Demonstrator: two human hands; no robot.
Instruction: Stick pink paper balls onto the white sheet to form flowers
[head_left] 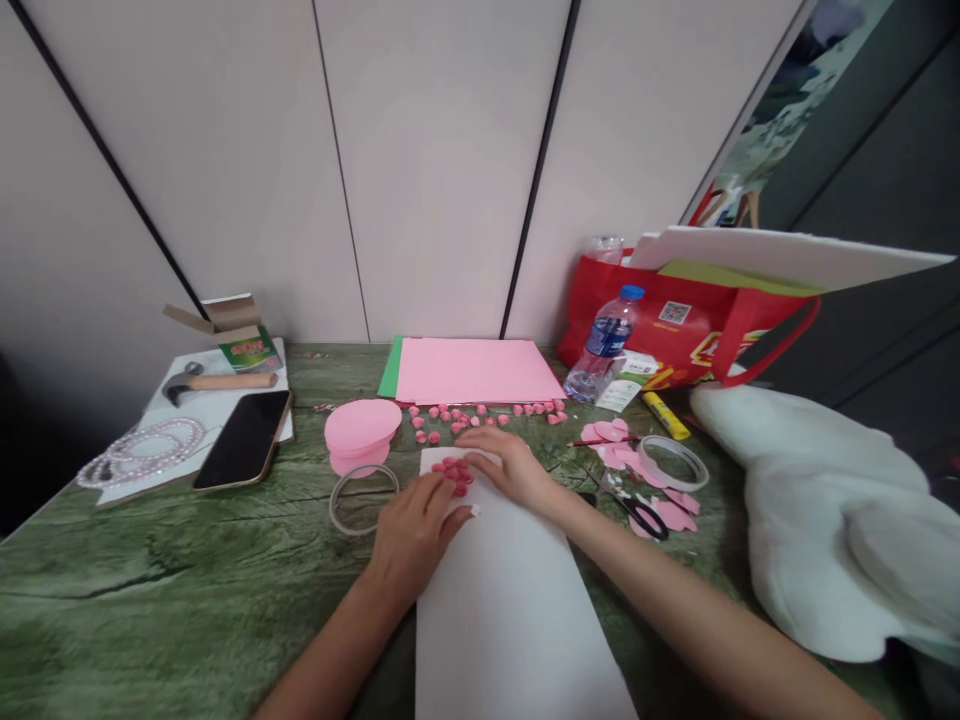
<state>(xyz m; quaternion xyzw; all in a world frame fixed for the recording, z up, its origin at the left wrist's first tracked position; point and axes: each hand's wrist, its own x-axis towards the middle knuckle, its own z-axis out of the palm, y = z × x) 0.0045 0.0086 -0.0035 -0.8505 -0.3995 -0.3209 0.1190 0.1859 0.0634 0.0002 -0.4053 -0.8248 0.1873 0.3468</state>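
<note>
A long white sheet (510, 600) stretches from the near edge up the middle of the table. At its far end sits a cluster of small pink rolled paper roses (455, 472). My left hand (411, 525) rests on the sheet's left side, fingers against the cluster and thumb apart. A small white bit shows at that thumb's tip; I cannot make out what it is. My right hand (517, 468) lies across the far right of the sheet, fingers stretched out and apart beside the roses. More loose pink roses (480, 412) lie in rows just beyond.
Left: tape roll (334, 510), pink paper circles (364, 425), phone (244, 440), hammer (232, 381), bead strings (142, 450), opened box (251, 348). Back: pink sheets (480, 370). Right: scissors (646, 518), another tape roll (701, 470), glue stick (666, 415), bottle (604, 345), red bag (675, 345), white plush (810, 510).
</note>
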